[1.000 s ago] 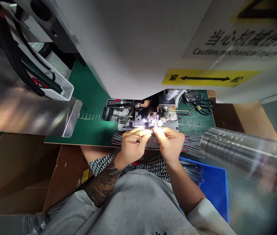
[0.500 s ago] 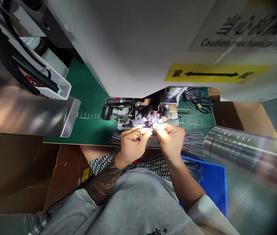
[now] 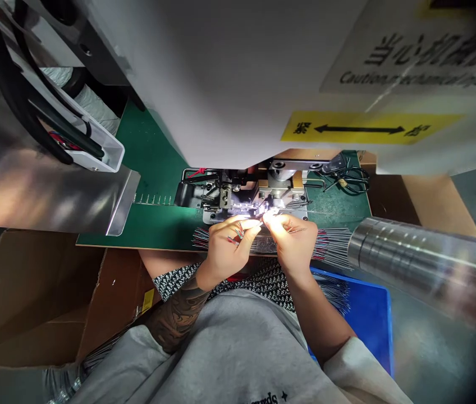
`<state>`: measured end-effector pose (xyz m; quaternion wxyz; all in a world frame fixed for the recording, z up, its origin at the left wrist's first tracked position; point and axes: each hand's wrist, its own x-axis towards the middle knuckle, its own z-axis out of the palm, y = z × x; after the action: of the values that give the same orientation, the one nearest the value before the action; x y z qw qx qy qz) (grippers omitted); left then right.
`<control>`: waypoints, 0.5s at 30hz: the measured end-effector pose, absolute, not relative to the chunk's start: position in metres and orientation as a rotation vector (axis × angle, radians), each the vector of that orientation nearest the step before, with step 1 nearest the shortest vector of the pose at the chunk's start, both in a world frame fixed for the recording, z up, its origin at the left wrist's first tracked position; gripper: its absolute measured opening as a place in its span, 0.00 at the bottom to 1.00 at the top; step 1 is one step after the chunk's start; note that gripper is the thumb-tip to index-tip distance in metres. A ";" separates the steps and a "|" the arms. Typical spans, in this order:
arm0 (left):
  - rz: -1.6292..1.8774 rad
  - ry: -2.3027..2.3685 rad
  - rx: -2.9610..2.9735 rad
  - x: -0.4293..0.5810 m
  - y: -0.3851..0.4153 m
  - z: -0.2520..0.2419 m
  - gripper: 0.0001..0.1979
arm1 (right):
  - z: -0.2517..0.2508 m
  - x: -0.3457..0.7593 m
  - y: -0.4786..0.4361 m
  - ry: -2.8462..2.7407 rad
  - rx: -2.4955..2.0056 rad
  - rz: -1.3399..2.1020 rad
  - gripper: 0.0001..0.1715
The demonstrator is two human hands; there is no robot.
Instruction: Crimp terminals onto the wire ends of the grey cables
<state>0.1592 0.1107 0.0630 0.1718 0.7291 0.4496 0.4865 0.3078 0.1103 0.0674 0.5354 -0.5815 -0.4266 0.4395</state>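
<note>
Wires are held in both hands, just in front of the lit working part of the machine, above the near edge of the green counter. They are thin and slender; the ends visible in the left hand are red and pale, fanned at uneven angles between thumb and curled fingers. The left hand is closed, thumb and forefinger pinching at the tips. The right hand is likewise closed in a pinch, with thin, dull strands showing among its fingers. The fingertips of both hands almost meet; glare and small size obscure the exact part gripped there. A wire bundle lies crosswise behind the hands, grey over most of its visible length at the right, with red and white among it. More grey wires lie in a blue bin below.
</note>
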 end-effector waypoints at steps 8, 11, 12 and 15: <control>1.205 1.140 2.027 0.148 0.108 0.075 0.05 | 0.075 0.310 0.092 -1.147 -1.344 0.943 0.29; 1.167 1.134 2.025 0.146 0.109 0.079 0.04 | 0.076 0.309 0.090 -1.152 -1.324 0.938 0.30; 1.150 1.133 2.029 0.146 0.109 0.079 0.04 | 0.075 0.308 0.090 -1.132 -1.323 0.944 0.30; 1.123 1.153 2.039 0.148 0.112 0.079 0.04 | 0.074 0.305 0.095 -1.050 -1.327 0.979 0.29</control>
<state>0.1476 0.1124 0.0793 0.2686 0.7559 0.4277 0.4165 0.3046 0.0948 0.0744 0.5592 -0.5627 -0.4454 0.4151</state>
